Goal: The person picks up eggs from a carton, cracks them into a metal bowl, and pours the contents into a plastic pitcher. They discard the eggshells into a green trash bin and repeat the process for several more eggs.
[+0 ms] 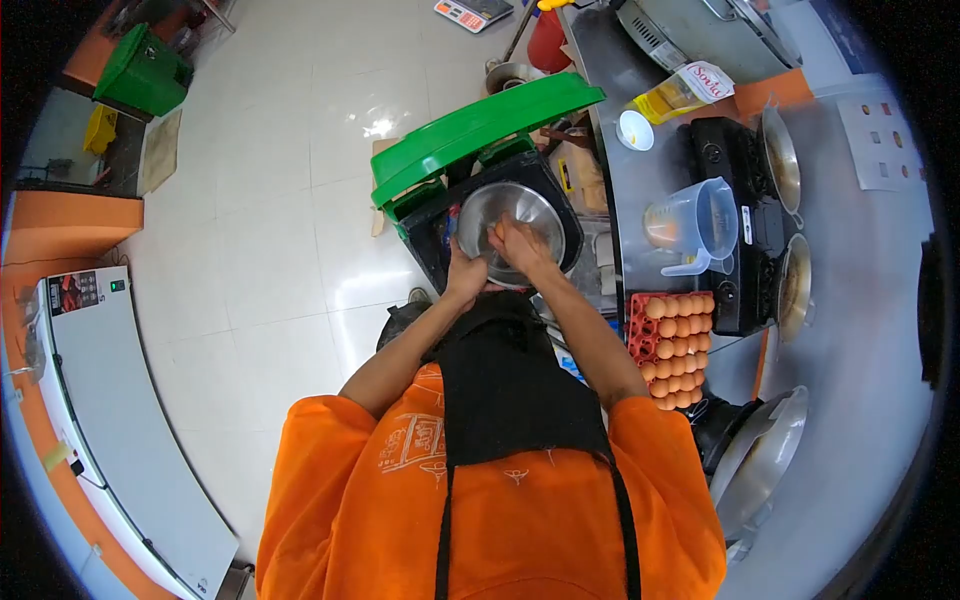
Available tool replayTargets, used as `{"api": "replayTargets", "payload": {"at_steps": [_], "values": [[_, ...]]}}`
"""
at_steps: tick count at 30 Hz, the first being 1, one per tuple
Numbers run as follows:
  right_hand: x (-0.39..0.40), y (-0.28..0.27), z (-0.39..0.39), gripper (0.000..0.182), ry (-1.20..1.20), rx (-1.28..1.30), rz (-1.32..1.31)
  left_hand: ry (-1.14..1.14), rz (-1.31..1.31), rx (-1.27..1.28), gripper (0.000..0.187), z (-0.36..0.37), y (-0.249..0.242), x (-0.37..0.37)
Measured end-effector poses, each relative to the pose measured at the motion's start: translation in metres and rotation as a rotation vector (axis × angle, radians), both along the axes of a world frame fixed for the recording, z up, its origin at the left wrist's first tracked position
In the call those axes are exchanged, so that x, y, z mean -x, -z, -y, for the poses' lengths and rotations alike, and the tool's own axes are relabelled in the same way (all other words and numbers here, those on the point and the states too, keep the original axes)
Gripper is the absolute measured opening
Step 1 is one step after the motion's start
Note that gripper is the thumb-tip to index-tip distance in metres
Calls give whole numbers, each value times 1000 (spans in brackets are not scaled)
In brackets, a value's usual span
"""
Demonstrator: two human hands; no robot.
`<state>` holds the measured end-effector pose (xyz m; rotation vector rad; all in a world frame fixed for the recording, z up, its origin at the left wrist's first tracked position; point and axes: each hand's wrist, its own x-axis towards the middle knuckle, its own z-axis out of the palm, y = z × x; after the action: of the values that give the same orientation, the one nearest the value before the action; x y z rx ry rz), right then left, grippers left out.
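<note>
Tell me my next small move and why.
Perhaps lift your right hand clear of the metal bowl while your left hand steadies it: the right grip is inside the bowl, hiding whatever it may hold, and the open green bin sits below.

One camera, worn on the head, looks forward and down. It is near the orange shirt [540, 530] and farther from the left hand [466, 274] and right hand [522, 247]. Its wide, round view takes in the tiled floor [265, 250] and steel counter [640, 180].
</note>
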<state>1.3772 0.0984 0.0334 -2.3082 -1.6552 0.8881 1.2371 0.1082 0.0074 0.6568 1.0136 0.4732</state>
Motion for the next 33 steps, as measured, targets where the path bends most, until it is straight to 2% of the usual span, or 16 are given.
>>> {"api": "replayTargets", "payload": {"at_steps": [8, 11, 14, 20, 27, 29, 33], "values": [[-1, 16, 2, 37, 36, 50, 39, 24, -6, -16, 72, 5, -2, -2], [-6, 19, 5, 42, 60, -38, -16, 21, -7, -18, 72, 5, -4, -1], [-14, 28, 8, 47, 67, -66, 79, 28, -20, -25, 71, 4, -7, 0], [-25, -76, 5, 50, 98, -60, 163, 5, 53, -13, 70, 4, 1, -2], [-21, -199, 10, 49, 200, -330, 172, -13, 79, -36, 62, 0, 6, -5], [-17, -219, 12, 48, 223, -390, 156, 5, 90, -64, 62, -1, 9, -4], [-11, -220, 14, 48, 238, -448, 111, -15, 73, -56, 61, 0, 3, -5]]}}
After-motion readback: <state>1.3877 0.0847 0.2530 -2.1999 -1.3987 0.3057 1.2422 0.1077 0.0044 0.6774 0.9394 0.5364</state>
